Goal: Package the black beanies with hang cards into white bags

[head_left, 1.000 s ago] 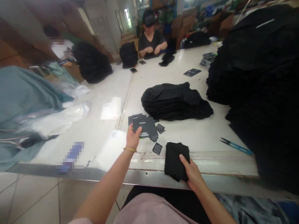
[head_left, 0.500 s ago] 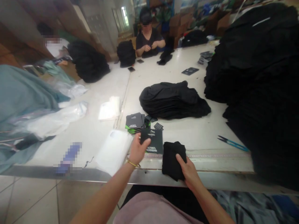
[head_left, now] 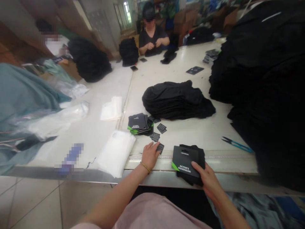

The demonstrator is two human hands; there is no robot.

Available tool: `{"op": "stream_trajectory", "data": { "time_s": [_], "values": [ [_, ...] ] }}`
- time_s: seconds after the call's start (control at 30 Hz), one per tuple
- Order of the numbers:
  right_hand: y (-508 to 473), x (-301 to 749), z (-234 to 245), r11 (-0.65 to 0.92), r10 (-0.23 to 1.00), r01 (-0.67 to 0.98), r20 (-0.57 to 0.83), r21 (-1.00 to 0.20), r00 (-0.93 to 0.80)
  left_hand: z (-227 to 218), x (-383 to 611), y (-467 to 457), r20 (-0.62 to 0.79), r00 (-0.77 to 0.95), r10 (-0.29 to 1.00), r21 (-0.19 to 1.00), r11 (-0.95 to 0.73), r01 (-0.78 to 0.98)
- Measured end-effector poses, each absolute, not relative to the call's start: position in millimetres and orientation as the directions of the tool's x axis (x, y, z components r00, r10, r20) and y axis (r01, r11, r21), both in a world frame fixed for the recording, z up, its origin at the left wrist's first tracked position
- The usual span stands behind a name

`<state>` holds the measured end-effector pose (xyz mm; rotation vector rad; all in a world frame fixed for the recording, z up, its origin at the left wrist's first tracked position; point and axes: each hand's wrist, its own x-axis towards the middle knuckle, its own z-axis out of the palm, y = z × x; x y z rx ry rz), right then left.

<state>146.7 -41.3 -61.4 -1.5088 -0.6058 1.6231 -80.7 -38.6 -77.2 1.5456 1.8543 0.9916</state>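
Note:
My right hand (head_left: 206,178) grips a folded black cloth piece (head_left: 199,152) at the table's near edge, with a black header card (head_left: 185,160) printed "ACTOR'S HEADGEAR" laid on top under my thumb. My left hand (head_left: 150,154) rests on the table to the left, fingertips pinching a small black tag (head_left: 160,147). Two more small tags (head_left: 158,132) lie just beyond it. A stack of the same header cards (head_left: 138,122) sits farther back.
A pile of folded black cloth (head_left: 176,100) lies mid-table and a tall black heap (head_left: 264,82) fills the right. Blue snips (head_left: 235,144) lie by it. White plastic bags (head_left: 116,152) sit left. A person (head_left: 152,38) works at the far end.
My left hand laid the header card on the black cloth piece, then moved left onto a small tag. My right hand now pins the card to the cloth, drawn slightly nearer.

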Motion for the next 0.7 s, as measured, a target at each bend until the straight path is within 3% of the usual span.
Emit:
{"op": "stream_trajectory", "data": {
  "time_s": [0.1, 0.23, 0.33, 0.5, 0.6, 0.7],
  "values": [
    [-41, 153, -60, -0.564, 0.809, -0.228, -0.586, -0.794, 0.037, -83, -86, -35, 0.036, -0.215, 0.976, 0.812, 0.096, 0.576],
    [-44, 145, -59, -0.552, 0.822, -0.238, -0.570, -0.799, 0.005, -65, -73, -38, 0.128, -0.270, 0.954, 0.867, 0.024, 0.497],
    [-46, 129, -57, -0.535, 0.837, -0.265, -0.546, -0.802, -0.037, -51, -50, -50, 0.166, -0.149, 0.975, 0.859, -0.069, 0.507],
    [-49, 110, -57, -0.532, 0.844, -0.336, -0.516, -0.777, -0.143, -46, -9, -77, 0.083, 0.016, 0.996, 0.909, -0.082, 0.409],
    [-51, 115, -55, -0.515, 0.857, -0.270, -0.484, -0.814, -0.175, -41, -12, -88, 0.087, 0.014, 0.996, 0.925, -0.086, 0.370],
    [-51, 131, -50, -0.584, 0.812, -0.246, -0.555, -0.774, -0.180, -32, -60, -89, 0.193, -0.123, 0.973, 0.866, -0.110, 0.488]
  ]
}}
